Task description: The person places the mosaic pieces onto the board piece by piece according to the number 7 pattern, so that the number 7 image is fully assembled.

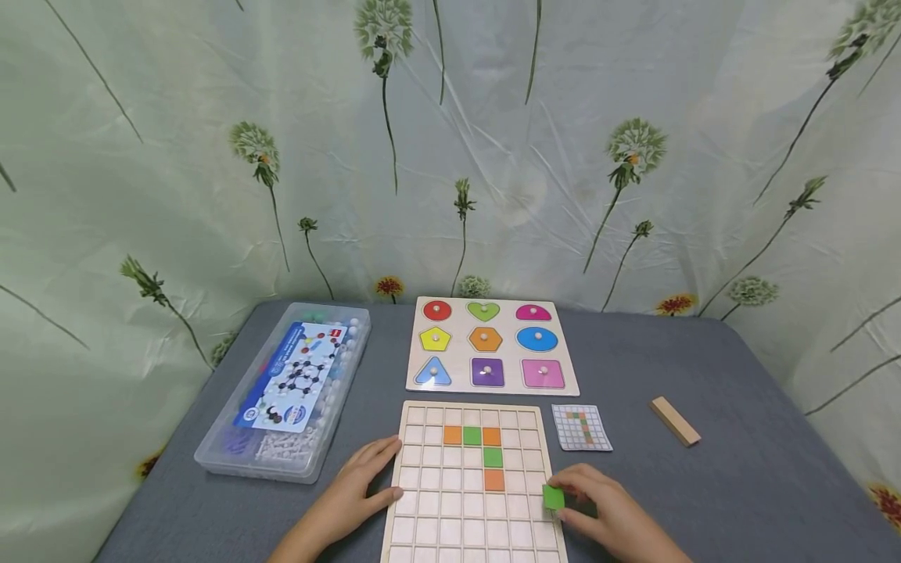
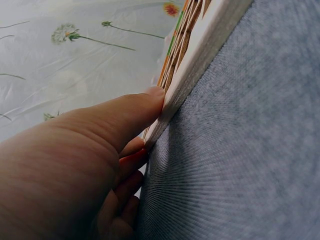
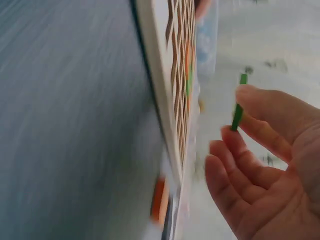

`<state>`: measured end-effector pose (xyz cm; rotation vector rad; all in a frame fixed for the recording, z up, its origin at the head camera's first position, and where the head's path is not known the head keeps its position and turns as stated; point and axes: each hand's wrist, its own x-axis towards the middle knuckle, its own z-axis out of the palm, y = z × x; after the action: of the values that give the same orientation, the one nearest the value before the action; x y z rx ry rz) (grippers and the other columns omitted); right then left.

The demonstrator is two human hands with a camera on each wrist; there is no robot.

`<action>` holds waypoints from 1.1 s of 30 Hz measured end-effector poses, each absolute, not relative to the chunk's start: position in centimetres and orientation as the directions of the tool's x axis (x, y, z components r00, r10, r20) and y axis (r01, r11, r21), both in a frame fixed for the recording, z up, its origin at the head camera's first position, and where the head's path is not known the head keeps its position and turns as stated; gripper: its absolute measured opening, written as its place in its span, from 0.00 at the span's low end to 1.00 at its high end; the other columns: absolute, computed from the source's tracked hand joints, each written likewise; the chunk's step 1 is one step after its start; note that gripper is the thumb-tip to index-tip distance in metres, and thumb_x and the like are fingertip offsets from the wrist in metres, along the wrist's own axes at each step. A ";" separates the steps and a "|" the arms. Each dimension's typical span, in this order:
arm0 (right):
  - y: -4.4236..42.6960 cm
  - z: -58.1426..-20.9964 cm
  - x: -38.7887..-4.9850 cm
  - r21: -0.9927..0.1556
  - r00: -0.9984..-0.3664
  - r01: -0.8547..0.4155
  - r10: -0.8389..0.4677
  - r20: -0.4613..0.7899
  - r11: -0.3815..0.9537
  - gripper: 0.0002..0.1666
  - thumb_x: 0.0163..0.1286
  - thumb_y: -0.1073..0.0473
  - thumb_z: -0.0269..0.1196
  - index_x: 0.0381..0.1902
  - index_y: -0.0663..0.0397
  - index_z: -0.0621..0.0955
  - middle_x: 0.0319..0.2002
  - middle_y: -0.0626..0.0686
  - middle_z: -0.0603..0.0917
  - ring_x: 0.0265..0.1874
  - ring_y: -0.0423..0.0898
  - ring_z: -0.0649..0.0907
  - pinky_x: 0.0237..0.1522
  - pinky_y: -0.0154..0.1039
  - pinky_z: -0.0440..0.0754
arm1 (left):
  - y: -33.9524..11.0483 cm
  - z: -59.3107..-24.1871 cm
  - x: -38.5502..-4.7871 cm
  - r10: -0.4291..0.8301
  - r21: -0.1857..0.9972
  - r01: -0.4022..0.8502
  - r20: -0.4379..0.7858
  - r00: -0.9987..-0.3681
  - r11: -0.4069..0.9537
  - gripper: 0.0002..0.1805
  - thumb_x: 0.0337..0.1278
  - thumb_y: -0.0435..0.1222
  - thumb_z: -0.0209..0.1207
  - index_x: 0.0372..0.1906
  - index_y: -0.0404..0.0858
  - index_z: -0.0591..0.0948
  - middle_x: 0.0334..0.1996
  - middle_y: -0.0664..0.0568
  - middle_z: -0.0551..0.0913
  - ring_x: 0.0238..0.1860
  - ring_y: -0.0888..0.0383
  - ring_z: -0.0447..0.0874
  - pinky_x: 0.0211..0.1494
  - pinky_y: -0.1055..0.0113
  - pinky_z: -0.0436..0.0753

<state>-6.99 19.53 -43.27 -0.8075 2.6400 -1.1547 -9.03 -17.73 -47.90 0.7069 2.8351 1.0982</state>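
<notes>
A wooden grid board (image 1: 428, 532) lies on the table, bearing three orange tiles and two green tiles set in its squares. My left hand (image 1: 355, 489) rests against the board's left edge, thumb and fingertips touching the rim. Between thumb and fingers of my right hand (image 1: 601, 504) is a small square green tile (image 1: 553, 497), held over the board's right edge. Seen edge-on in the right wrist view, the pinched tile (image 3: 239, 102) is thin and raised above the board. A small pattern card (image 1: 581, 428) with a printed coloured grid lies by the board's upper right.
Behind the board lies a knob puzzle (image 1: 493, 344) with several coloured shapes. A clear plastic case (image 1: 324, 438) of molecular model parts stands at the left. On the right is a wooden block (image 1: 674, 421). The grey cloth (image 1: 746, 485) covers the table; a flowered curtain hangs behind.
</notes>
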 end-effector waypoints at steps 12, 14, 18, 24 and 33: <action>14.4 -45.6 -7.8 -0.734 -0.801 -0.462 -0.590 0.103 0.498 0.17 0.60 0.48 0.60 0.45 0.49 0.79 0.42 0.41 0.75 0.37 0.36 0.73 0.38 0.33 0.74 | -17.7 -47.9 -9.0 0.419 0.641 0.409 0.147 -0.896 0.649 0.36 0.54 0.53 0.55 0.64 0.37 0.66 0.60 0.48 0.66 0.61 0.46 0.60 0.54 0.44 0.64; 14.3 -45.8 -7.8 -0.718 -0.798 -0.471 -0.594 0.099 0.512 0.16 0.60 0.47 0.60 0.44 0.48 0.78 0.42 0.41 0.75 0.38 0.36 0.72 0.40 0.33 0.73 | -17.7 -47.9 -9.0 0.418 0.642 0.406 0.144 -0.897 0.651 0.36 0.54 0.54 0.55 0.64 0.37 0.66 0.60 0.48 0.66 0.61 0.46 0.60 0.54 0.44 0.63; 14.1 -46.1 -7.9 -0.694 -0.794 -0.497 -0.596 0.121 0.521 0.16 0.60 0.46 0.60 0.43 0.46 0.78 0.41 0.40 0.74 0.38 0.36 0.72 0.40 0.34 0.73 | -17.7 -48.0 -9.0 0.417 0.640 0.409 0.149 -0.897 0.651 0.36 0.53 0.53 0.55 0.63 0.37 0.66 0.60 0.48 0.66 0.61 0.46 0.60 0.55 0.44 0.63; 14.0 -46.4 -7.8 -0.678 -0.793 -0.518 -0.589 0.154 0.521 0.13 0.61 0.50 0.61 0.42 0.47 0.79 0.40 0.40 0.73 0.38 0.35 0.72 0.40 0.34 0.73 | -17.8 -47.9 -9.1 0.417 0.640 0.413 0.156 -0.896 0.648 0.36 0.54 0.52 0.56 0.63 0.36 0.66 0.60 0.47 0.66 0.61 0.45 0.60 0.55 0.44 0.63; 14.9 -44.9 -7.5 -0.725 -0.825 -0.436 -0.559 0.084 0.534 0.19 0.61 0.48 0.61 0.49 0.46 0.77 0.46 0.43 0.72 0.41 0.40 0.73 0.41 0.35 0.74 | -17.8 -47.9 -9.0 0.415 0.633 0.419 0.165 -0.895 0.651 0.35 0.54 0.52 0.56 0.63 0.36 0.66 0.60 0.47 0.67 0.61 0.46 0.60 0.55 0.44 0.63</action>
<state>-7.54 14.88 -44.88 -0.8538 2.6098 -1.1660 -8.99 -17.78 -47.93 0.7219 2.8590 1.0990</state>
